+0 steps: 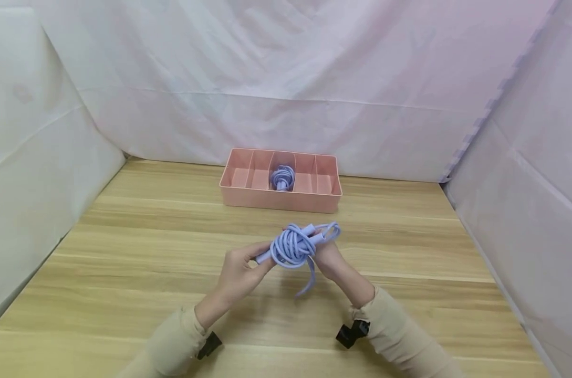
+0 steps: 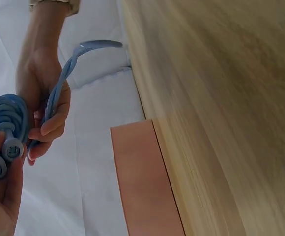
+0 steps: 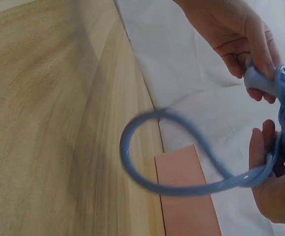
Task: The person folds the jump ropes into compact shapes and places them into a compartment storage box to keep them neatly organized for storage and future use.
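A light-blue jump rope [image 1: 292, 245] is held in the air above the table, its cord wound around its two handles. My left hand [image 1: 242, 270] pinches the near ends of the handles between thumb and fingers. On the other side, my right hand [image 1: 330, 261] grips the loose cord, partly hidden behind the bundle in the head view. A free loop of cord [image 3: 182, 189] sticks out past the right hand in the right wrist view. Behind the hands, a second wound jump rope [image 1: 282, 177] lies in the middle compartment of a pink divided box [image 1: 281, 199].
The pink box stands near the back edge of the wooden table [image 1: 148, 236]. White cloth [image 1: 286, 68] hangs behind it and along both sides. Black wrist devices [image 1: 353, 333] sit below each sleeve.
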`<state>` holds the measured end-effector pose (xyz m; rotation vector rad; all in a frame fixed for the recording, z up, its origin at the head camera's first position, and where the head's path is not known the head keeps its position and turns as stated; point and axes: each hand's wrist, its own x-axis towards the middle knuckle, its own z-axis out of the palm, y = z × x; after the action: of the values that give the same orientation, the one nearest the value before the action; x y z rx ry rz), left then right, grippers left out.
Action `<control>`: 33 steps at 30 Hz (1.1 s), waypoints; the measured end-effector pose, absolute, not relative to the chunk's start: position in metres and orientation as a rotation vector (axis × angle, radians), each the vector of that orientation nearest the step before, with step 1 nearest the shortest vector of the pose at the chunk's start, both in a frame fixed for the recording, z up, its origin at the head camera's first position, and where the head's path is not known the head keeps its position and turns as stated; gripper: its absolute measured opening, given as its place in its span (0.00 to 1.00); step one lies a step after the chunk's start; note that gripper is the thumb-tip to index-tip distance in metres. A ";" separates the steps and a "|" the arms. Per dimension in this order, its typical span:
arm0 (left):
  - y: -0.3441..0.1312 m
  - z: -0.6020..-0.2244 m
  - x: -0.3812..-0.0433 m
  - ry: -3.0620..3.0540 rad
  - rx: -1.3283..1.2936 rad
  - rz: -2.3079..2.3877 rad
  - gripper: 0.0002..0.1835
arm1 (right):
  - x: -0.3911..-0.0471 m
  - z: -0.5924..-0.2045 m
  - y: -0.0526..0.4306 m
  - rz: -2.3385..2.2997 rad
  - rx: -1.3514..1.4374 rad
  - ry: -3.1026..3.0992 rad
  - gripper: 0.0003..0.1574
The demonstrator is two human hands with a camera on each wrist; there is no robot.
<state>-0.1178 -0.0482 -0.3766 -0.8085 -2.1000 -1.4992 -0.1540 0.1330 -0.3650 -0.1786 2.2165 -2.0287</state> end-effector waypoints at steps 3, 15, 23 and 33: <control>-0.048 -0.380 -0.119 -2.050 -0.791 -1.322 0.13 | -0.153 -0.367 0.130 -2.108 -0.133 2.115 0.16; -0.050 -0.380 -0.126 -1.927 -0.591 -1.263 0.13 | -0.145 -0.373 0.132 -2.005 -0.165 1.864 0.21; -0.057 -0.380 -0.129 -1.951 -0.423 -1.184 0.13 | -0.136 -0.369 0.130 -1.881 -0.310 1.984 0.19; -0.064 -0.379 -0.129 -2.086 -0.339 -0.937 0.09 | -0.132 -0.353 0.135 -0.972 -1.051 2.999 0.17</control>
<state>-0.1287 -0.0639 -0.3793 -0.3394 -2.0856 -0.9372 -0.1317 0.1354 -0.3526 -1.0515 2.9992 -0.9716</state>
